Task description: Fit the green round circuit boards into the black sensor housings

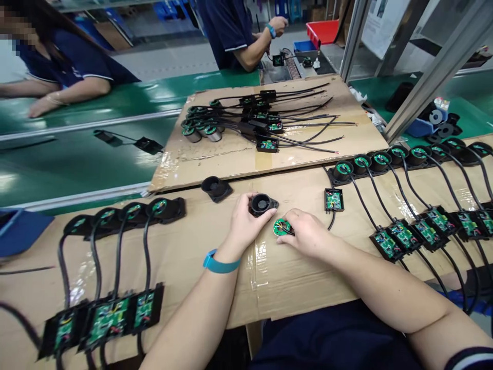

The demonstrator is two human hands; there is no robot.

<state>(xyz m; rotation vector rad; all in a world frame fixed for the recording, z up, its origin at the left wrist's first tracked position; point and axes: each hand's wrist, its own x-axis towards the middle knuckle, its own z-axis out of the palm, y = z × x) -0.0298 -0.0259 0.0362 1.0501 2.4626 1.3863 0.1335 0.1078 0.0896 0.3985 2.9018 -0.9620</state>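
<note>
My left hand [245, 222] is closed around a black round plastic housing [262, 203] with a flanged base, its open mouth facing up. Close beside it, my right hand [306, 231] grips a round part with a green circuit board [281, 227] on its face and wires at its centre. The two parts are apart, with a small gap between them. A black cable runs behind my right hand toward a small open black box with a green board [333, 200]. Another black housing [216, 188] sits on the cardboard to the left of my left hand.
Rows of housings with boards and cables line the left [133, 210] and right [381, 160]. A raised cardboard sheet [215, 159] bears several cabled cylinders. Beyond it runs a green conveyor [154, 103]. A blue bin [23, 231] stands at far left. Two people work across from me.
</note>
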